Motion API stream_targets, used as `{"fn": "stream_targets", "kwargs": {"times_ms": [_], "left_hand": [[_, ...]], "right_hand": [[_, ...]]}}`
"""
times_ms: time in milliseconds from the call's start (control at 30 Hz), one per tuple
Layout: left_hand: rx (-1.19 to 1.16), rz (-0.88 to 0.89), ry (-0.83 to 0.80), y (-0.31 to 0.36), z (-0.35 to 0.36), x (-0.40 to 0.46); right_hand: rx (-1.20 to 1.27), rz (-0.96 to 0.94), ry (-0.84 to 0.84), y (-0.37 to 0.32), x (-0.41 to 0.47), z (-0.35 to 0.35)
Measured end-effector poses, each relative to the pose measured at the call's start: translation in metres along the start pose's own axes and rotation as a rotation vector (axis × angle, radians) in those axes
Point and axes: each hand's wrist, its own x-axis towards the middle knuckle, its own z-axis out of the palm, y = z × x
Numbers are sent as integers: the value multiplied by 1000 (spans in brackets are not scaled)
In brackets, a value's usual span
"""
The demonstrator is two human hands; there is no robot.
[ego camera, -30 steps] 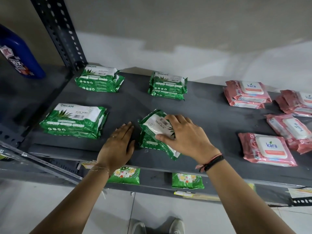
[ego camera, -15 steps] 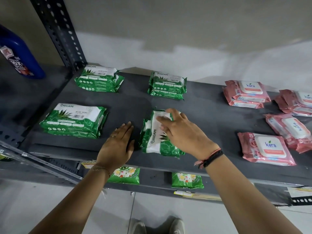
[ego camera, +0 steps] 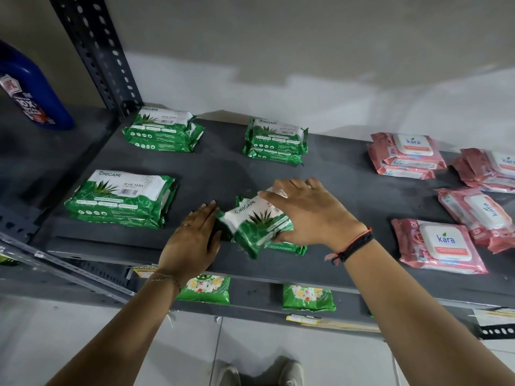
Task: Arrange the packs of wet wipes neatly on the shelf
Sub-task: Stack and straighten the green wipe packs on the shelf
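My right hand (ego camera: pixel 312 215) grips a green Origami wipes pack (ego camera: pixel 253 224), tilted and lifted over another green pack (ego camera: pixel 289 247) that lies near the front edge of the grey shelf (ego camera: pixel 217 168). My left hand (ego camera: pixel 192 240) rests flat on the shelf just left of those packs, fingers together, holding nothing. Three green stacks lie elsewhere: front left (ego camera: pixel 122 197), back left (ego camera: pixel 163 129), back middle (ego camera: pixel 276 140). Pink Kara packs lie to the right: a back stack (ego camera: pixel 407 156), a far right stack (ego camera: pixel 490 169), a slanted pack (ego camera: pixel 479 213) and a front pack (ego camera: pixel 440 245).
A blue bottle (ego camera: pixel 30 90) stands on the neighbouring shelf to the left, beyond a perforated upright post (ego camera: pixel 97 51). Two small green packets (ego camera: pixel 204 288) (ego camera: pixel 308 298) lie on the lower shelf. A white wall runs behind the shelf. Shoes show on the floor below.
My right hand has turned the top green pack and lifted it off the one beneath, tilting it toward the left. My left hand has stayed flat on the shelf.
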Motion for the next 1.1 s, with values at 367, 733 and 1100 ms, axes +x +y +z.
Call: {"fn": "stream_targets", "kwargs": {"times_ms": [367,733,1100], "left_hand": [[-5,-7,-15,1,0,-1],[4,4,7,0,1,-1],[11,28,14,0,1,-1]], "right_hand": [[54,38,46,-8,0,7],[81,140,91,-13,-1,11],[123,126,76,-9,-3,10]]}}
